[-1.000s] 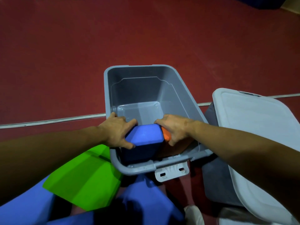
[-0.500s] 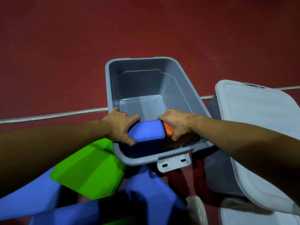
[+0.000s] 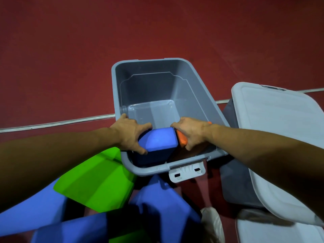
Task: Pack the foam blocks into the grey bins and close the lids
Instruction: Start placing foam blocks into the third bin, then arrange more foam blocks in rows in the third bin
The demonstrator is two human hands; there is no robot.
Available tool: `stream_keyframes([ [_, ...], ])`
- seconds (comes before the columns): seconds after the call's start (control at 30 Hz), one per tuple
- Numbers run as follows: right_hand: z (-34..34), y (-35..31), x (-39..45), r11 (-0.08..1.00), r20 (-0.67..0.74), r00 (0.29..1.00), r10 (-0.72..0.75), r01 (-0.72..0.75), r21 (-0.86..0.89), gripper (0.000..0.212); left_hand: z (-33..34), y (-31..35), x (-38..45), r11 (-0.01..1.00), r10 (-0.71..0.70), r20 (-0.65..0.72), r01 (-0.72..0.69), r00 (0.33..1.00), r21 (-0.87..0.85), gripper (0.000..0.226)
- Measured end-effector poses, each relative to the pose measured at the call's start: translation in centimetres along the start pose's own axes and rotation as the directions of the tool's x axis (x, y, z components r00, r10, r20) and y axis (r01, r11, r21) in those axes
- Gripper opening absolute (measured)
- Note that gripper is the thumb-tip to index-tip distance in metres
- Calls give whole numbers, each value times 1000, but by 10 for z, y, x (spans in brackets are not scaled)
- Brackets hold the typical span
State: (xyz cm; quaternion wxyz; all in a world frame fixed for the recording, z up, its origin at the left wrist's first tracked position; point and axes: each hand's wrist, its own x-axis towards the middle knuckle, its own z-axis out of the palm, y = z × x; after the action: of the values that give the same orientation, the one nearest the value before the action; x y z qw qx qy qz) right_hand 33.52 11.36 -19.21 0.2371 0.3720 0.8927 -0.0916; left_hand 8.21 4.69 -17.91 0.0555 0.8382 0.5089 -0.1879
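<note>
An open grey bin (image 3: 201, 88) stands on the red floor in front of me. At its near end stands a blue foam block (image 3: 158, 142), upright, its top at rim height. My left hand (image 3: 130, 133) grips the block's left side. Over an orange foam block (image 3: 181, 139) wedged just right of the blue one, my right hand (image 3: 190, 132) is closed. The far half of the bin holds nothing.
A green foam block (image 3: 95, 183) and several blue foam blocks (image 3: 168, 211) lie on the floor near me. To the right a second grey bin (image 3: 235, 181) carries a white lid (image 3: 273, 130) askew. A white latch (image 3: 186, 171) hangs from the open bin's near rim.
Both hands keep their hold on the blocks at the near end of the bin. The view has shifted slightly, so the bin sits a little higher in frame.
</note>
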Motion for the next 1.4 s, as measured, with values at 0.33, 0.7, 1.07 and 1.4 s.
stream_keyframes([
  [0.33,1,-7,6,1000,-12,1000,6,-6,6,80,4,2,6,1000,-16,45,15,999,17,88],
  [0.7,-8,-16,15,998,34,998,61,-62,24,82,5,2,10,999,8,50,-9,999,35,94],
  [1.07,-94,-90,30,940,-346,925,-154,245,236,76,9,-61,-59,964,-32,-505,-106,863,-243,44],
  [1.4,-88,-225,104,906,-335,857,-392,422,18,55,78,-107,-155,952,-118,-332,11,936,-305,50],
])
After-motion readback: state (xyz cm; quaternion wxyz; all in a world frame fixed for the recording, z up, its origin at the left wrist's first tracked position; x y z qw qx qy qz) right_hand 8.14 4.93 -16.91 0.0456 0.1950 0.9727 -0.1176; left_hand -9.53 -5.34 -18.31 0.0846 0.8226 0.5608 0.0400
